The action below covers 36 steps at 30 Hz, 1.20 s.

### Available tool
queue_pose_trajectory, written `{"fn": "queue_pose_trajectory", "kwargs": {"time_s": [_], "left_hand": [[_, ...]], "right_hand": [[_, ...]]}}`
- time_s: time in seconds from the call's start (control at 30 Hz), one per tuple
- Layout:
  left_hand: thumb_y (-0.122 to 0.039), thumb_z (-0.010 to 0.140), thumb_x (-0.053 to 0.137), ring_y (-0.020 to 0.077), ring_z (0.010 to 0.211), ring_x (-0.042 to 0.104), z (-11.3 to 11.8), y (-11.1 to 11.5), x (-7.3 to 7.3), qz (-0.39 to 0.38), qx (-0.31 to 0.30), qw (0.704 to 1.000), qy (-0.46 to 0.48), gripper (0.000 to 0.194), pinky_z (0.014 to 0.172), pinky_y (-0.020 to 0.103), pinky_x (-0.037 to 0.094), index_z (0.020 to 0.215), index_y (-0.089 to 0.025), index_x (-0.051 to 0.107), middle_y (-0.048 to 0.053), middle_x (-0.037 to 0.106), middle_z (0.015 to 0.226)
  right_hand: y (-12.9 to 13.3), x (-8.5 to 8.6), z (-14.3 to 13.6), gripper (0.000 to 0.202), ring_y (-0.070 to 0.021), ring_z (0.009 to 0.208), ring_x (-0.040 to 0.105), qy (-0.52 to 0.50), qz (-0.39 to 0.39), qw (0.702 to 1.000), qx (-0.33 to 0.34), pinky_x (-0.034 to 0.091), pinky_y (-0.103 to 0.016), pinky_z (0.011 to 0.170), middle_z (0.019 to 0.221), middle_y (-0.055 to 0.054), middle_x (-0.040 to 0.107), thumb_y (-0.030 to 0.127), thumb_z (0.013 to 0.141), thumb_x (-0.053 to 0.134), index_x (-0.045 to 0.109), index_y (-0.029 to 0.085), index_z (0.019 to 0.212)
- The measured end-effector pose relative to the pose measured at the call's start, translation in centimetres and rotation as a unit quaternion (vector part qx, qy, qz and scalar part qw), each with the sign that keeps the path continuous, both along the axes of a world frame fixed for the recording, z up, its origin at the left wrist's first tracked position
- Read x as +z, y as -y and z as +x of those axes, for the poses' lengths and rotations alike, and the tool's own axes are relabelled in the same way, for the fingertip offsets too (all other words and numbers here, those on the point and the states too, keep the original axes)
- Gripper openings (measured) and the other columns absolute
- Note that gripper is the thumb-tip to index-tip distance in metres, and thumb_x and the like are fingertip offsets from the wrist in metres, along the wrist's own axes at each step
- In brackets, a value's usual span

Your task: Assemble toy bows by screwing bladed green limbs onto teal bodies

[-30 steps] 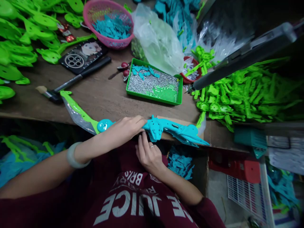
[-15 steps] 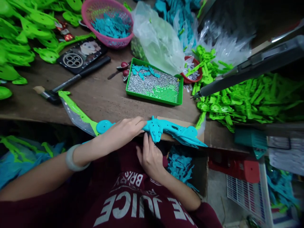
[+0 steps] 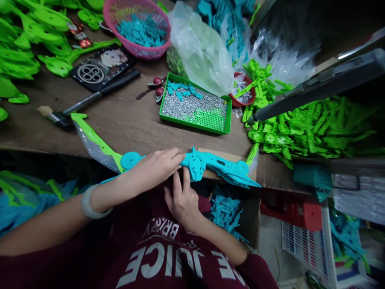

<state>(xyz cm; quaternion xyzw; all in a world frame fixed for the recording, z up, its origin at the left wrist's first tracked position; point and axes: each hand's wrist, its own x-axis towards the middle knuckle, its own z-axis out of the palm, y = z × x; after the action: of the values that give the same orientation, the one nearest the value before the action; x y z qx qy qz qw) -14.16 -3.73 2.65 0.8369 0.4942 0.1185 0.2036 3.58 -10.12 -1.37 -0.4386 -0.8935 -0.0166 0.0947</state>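
Observation:
A blue plastic bow-shaped piece [image 3: 196, 163] with green limbs [image 3: 98, 138] lies along the table's front edge. My left hand [image 3: 156, 166] is wrapped over the blue piece just left of its middle block. Below that block, my right hand [image 3: 185, 200] touches the underside with its raised fingertips; its fingers are partly apart, and nothing shows between them. Behind the piece sits a green tray [image 3: 195, 125] of small silvery metal parts and a few blue pieces.
A hammer [image 3: 102, 93] and a dark decorated card [image 3: 90, 72] lie at left. A pink basket [image 3: 150, 52], a plastic bag [image 3: 201, 52] and green parts [image 3: 300, 128] stand further back. A grey tool [image 3: 315, 88] reaches in from the right.
My right hand has shifted slightly left and down, and its fingers have spread a little. My left hand stays on the blue piece. The view has shifted slightly.

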Motion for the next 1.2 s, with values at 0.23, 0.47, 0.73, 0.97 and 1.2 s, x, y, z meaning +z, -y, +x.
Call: {"fn": "queue_pose_trajectory", "kwargs": {"time_s": [0.23, 0.47, 0.73, 0.97, 1.2], "left_hand": [[-0.009, 0.092, 0.051, 0.0261, 0.112, 0.066, -0.1, 0.2, -0.6, 0.004, -0.005, 1.0, 0.014, 0.038, 0.092, 0.041, 0.057, 0.13, -0.012, 0.055, 0.014, 0.064, 0.124], [0.0, 0.092, 0.037, 0.0294, 0.125, 0.063, 0.2, 1.3, -1.8, 0.099, -0.018, 0.994, -0.042, 0.05, 0.102, 0.044, 0.054, 0.14, -0.008, 0.05, 0.022, 0.062, 0.136], [0.002, 0.091, 0.034, 0.0336, 0.134, 0.056, 1.1, 2.0, -1.9, 0.124, -0.031, 0.987, -0.096, 0.053, 0.109, 0.046, 0.05, 0.141, -0.002, 0.052, 0.026, 0.057, 0.143], [-0.005, 0.096, 0.036, 0.0351, 0.128, 0.06, 2.3, 3.4, -2.7, 0.23, -0.004, 0.967, -0.109, 0.044, 0.104, 0.046, 0.054, 0.135, 0.0, 0.056, 0.026, 0.062, 0.136], [-0.003, 0.094, 0.037, 0.035, 0.123, 0.064, 3.3, 4.0, -3.6, 0.313, 0.03, 0.938, -0.145, 0.044, 0.103, 0.048, 0.055, 0.132, 0.005, 0.058, 0.026, 0.063, 0.135]], "right_hand": [[-0.3, 1.3, -0.5, 0.038, -0.0126, 0.048, 0.061, 0.048, 0.041, 0.998, 0.013, 0.048, -0.026, 0.041, 0.132, -0.034, 0.062, 0.027, 0.096, 0.054, 0.063, 0.003, 0.124], [-2.1, 1.8, 5.3, 0.025, -0.0202, 0.077, 0.071, -0.141, 0.198, 0.956, 0.165, 0.058, -0.03, 0.06, 0.108, -0.02, 0.076, 0.02, 0.083, 0.072, 0.072, 0.01, 0.106], [-4.1, 2.2, 6.2, 0.033, -0.0312, 0.105, 0.072, -0.018, 0.162, 0.972, 0.168, 0.063, -0.041, 0.083, 0.113, -0.02, 0.075, 0.021, 0.088, 0.069, 0.07, 0.005, 0.117], [-4.3, 0.4, 7.4, 0.034, -0.0318, 0.122, 0.067, 0.003, 0.116, 0.962, 0.246, 0.061, -0.041, 0.102, 0.124, -0.019, 0.072, 0.008, 0.096, 0.051, 0.066, 0.006, 0.127], [-7.8, 4.1, 8.6, 0.038, -0.0274, 0.109, 0.074, -0.161, 0.024, 0.965, 0.208, 0.069, -0.037, 0.084, 0.117, -0.008, 0.076, 0.016, 0.086, 0.065, 0.068, 0.022, 0.123]]}}
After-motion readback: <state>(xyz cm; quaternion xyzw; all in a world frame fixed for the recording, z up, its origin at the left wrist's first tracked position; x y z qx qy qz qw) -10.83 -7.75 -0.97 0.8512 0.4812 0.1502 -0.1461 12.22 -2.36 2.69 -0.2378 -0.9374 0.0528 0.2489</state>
